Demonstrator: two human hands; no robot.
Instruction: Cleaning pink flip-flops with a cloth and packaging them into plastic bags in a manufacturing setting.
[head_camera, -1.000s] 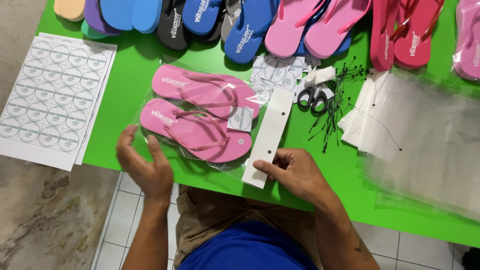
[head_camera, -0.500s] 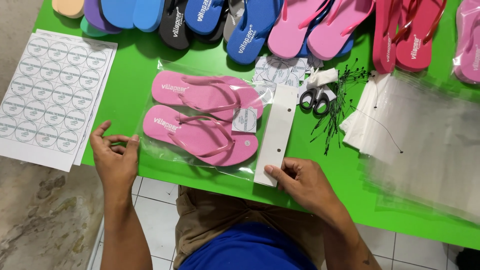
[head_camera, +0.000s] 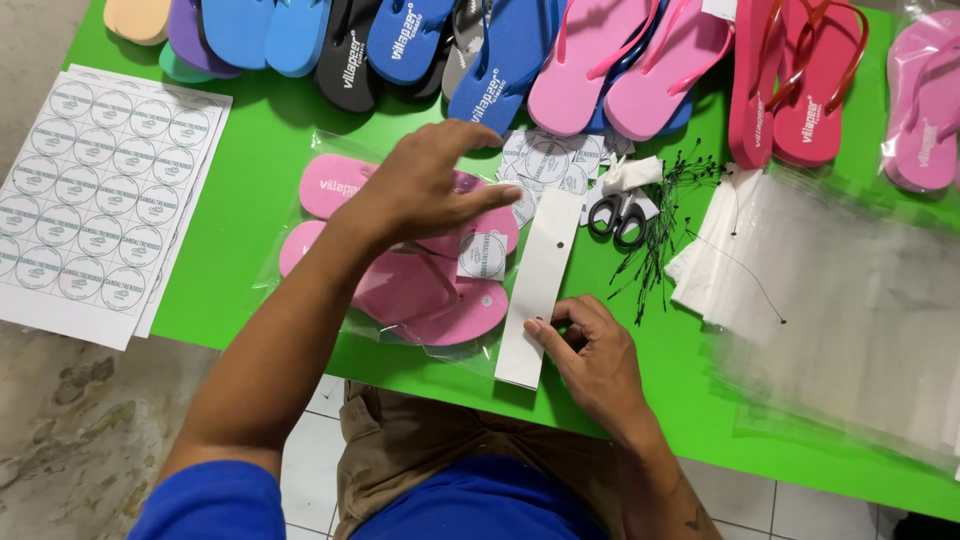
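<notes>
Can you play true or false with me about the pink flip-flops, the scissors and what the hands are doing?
1. The pink flip-flops lie inside a clear plastic bag. True.
2. The right hand is cutting with the scissors. False: the scissors lie untouched on the green table; the right hand holds the lower end of the white card strip.
3. The left hand is stretched out above the bagged flip-flops. True.
4. The sheets of round stickers are on the right side of the table. False: they lie at the left edge; a stack of clear bags is on the right.
5. A row of colourful flip-flops lies along the far edge. True.
</notes>
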